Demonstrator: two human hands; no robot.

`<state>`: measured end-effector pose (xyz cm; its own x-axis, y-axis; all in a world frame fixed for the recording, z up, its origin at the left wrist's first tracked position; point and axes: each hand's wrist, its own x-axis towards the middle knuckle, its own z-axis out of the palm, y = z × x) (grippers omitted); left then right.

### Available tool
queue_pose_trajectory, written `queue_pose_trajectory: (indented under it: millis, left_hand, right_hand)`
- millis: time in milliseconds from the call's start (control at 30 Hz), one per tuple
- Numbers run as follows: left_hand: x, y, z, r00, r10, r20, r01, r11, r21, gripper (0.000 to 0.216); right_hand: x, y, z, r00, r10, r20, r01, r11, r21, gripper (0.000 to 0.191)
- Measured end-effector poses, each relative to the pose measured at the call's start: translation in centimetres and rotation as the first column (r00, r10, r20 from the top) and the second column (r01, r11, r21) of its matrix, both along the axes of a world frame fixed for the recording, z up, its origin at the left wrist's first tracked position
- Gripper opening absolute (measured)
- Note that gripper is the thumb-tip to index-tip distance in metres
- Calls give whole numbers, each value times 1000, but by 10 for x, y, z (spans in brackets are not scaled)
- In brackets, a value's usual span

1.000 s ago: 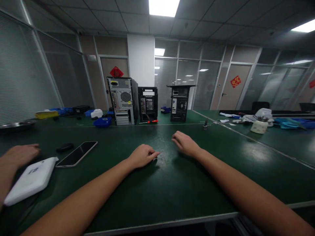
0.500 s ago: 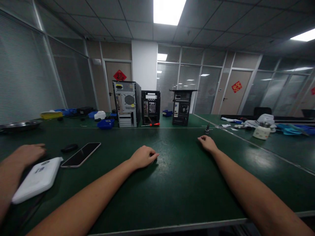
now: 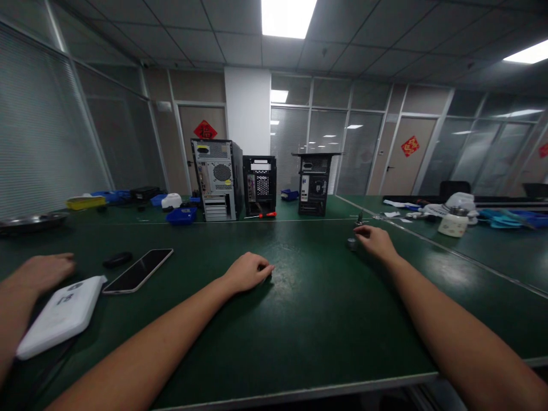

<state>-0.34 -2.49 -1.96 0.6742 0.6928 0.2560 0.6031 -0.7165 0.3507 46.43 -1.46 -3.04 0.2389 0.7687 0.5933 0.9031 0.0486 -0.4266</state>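
Note:
My left hand (image 3: 248,271) rests on the green tabletop with its fingers curled together. A sliver of something dark shows under its fingers, too little to name. My right hand (image 3: 377,242) is closed too, thumb and fingertips together; what they hold, if anything, is hidden. Just left of those fingertips stands a small round metal piece (image 3: 351,244). Right behind them is a small dark upright piece (image 3: 359,218), partly covered by the hand.
Three computer cases, one tall grey (image 3: 221,182), stand at the back, a red-handled screwdriver (image 3: 268,214) before them. At left lie a phone (image 3: 139,271), a white box-like device (image 3: 62,317) and another person's hand (image 3: 40,273). A cream jar (image 3: 452,224) stands right.
My right hand has shifted right and slightly up, and the small round metal piece now shows beside its fingertips. My left hand stays in place. The view has moved slightly.

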Motion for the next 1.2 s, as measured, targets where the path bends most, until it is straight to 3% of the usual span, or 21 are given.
queue_pose_trajectory:
  millis: [200,433,667,833,1200]
  left_hand:
    - [1,1,0,1000,-9,-9,9,1000,8,45]
    - [1,1,1,1000,-5,-15,5,1000,0,45]
    - [0,3,-1,1000,-12,-23,12,1000,8,45]
    - [0,3,-2,1000,6,-28,-6,1000,24,47]
    - [0,4,-2,1000,-6,-14,6,1000,-2,44]
  right_hand:
    - [-1,1,-6,998,27,-60,-27,1000,2,29]
    - [-12,5,-9,996,93,-11,-93,992,-86,30]
    - [-9,5,-6,999,37,27,-36,998,-53,31]
    - [-5,7,-8,999,44,23,-41,994,-97,28]
    - [-5,4,-9,997,-11,-79,6,998,-57,27]
